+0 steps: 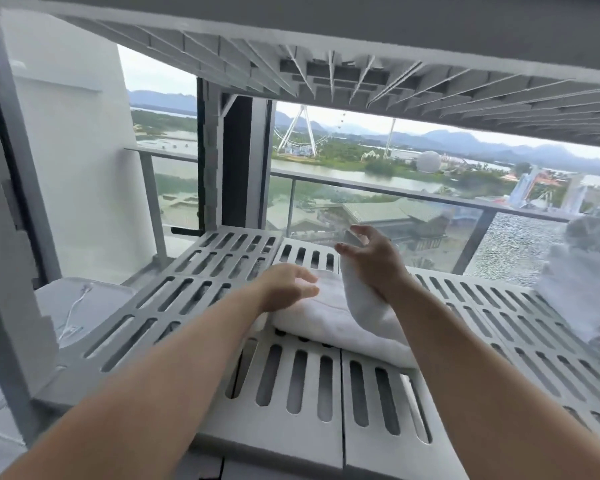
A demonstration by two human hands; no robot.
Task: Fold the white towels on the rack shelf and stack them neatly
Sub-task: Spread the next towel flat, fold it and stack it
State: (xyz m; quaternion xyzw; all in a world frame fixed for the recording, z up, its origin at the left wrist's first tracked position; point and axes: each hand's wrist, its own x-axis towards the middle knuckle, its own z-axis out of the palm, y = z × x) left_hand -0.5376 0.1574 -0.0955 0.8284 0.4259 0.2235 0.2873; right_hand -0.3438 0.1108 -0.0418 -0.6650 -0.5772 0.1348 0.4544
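Head view: one folded white towel (326,317) lies near the middle of the grey slotted rack shelf (194,296). Its rounded folded edge faces the shelf's near side and runs across the shelf, slanting nearer toward the shelf's right. The right forearm covers its right end, so its full length cannot be told. One part of this towel, a raised flap (361,299), stands up from the shelf, pointing toward the far edge.

The left hand (288,284) is flat over the towel's left end, fingers straight and relaxed, gripping nothing. The right hand (371,258) is lifted above the shelf with fingers spread and uncurled; the flap touches its underside.

A second, blurred white towel heap (582,292) sits at the shelf's right edge, well apart. The shelf's left and near parts are bare slots. An upper shelf (326,64) hangs overhead, and a glass railing (378,192) stands beyond the far edge.
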